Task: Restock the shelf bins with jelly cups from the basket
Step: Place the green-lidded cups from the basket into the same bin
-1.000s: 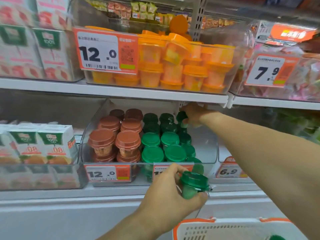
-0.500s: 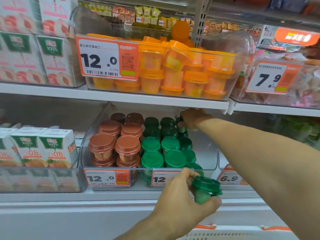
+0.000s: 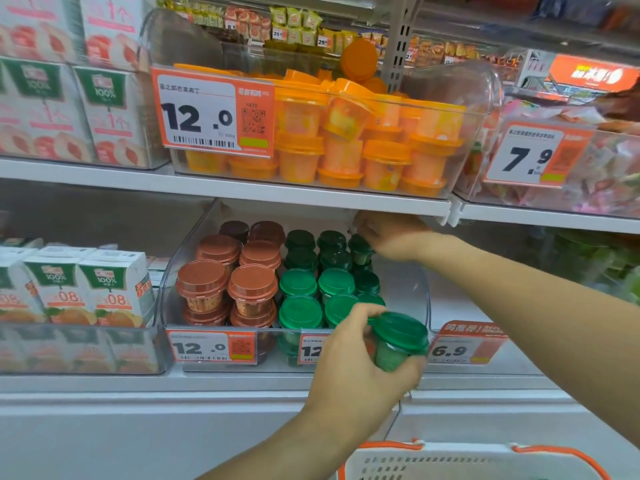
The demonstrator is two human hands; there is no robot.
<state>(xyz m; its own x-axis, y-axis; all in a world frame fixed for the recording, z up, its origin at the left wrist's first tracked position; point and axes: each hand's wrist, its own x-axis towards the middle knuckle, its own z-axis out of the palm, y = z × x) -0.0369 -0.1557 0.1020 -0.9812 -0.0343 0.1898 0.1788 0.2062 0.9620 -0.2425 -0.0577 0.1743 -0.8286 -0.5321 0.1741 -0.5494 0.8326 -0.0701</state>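
A clear shelf bin (image 3: 421,289) on the lower shelf holds brown-lidded jelly cups (image 3: 252,284) on its left and green-lidded jelly cups (image 3: 299,311) on its right. My left hand (image 3: 356,362) grips one green-lidded jelly cup (image 3: 398,337) just in front of the bin's right front corner. My right hand (image 3: 388,237) reaches deep under the upper shelf and holds the top of another green cup (image 3: 360,252) at the back of the bin's right-hand row. A white basket (image 3: 450,462) with orange handles shows at the bottom edge.
The shelf above carries a clear bin of orange jelly cups (image 3: 346,147) with a 12.0 price tag. Juice cartons (image 3: 86,289) fill the bin to the left. A bin with a 6.9 tag (image 3: 460,344) sits to the right. The upper shelf edge (image 3: 311,195) hangs low over the bin.
My left hand has lifted its green cup up and rightwards, closer to the bin's front. My right hand stays at the back, with its cup lowered into the rear row.
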